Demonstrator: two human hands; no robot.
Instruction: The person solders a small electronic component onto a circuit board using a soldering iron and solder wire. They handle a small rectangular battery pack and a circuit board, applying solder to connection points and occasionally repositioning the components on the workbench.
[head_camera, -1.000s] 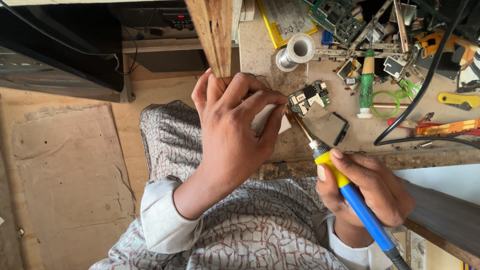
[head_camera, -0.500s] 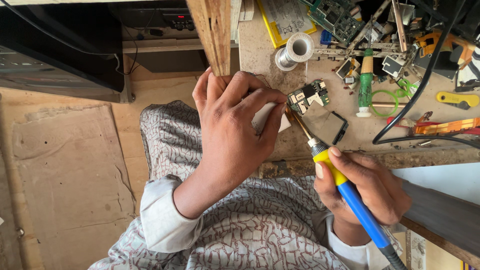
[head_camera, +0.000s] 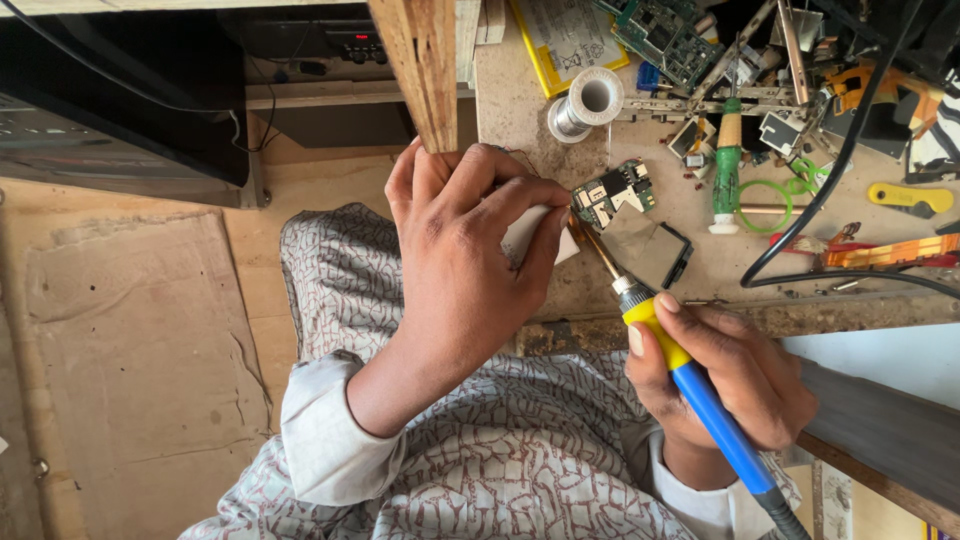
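Little has shifted since the earlier frames: both hands stay put over the workbench (head_camera: 560, 270). Left hand (head_camera: 465, 250) pinches a small white piece (head_camera: 520, 235), hiding most of it. Right hand (head_camera: 735, 375) grips the blue-and-yellow soldering iron (head_camera: 680, 370), tip touching the small circuit board (head_camera: 612, 192). Nearby lie a solder spool (head_camera: 588, 102), a green-handled screwdriver (head_camera: 727, 165) and a black cable (head_camera: 830, 180).

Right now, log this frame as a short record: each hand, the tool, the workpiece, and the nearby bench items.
left hand: holds a small white piece at the bench edge, beside the circuit board
right hand: grips soldering iron by its yellow and blue handle
iron tip: at the edge of the small circuit board
bench: solder spool, green-handled screwdriver, black cable, larger circuit board
lap: patterned cloth
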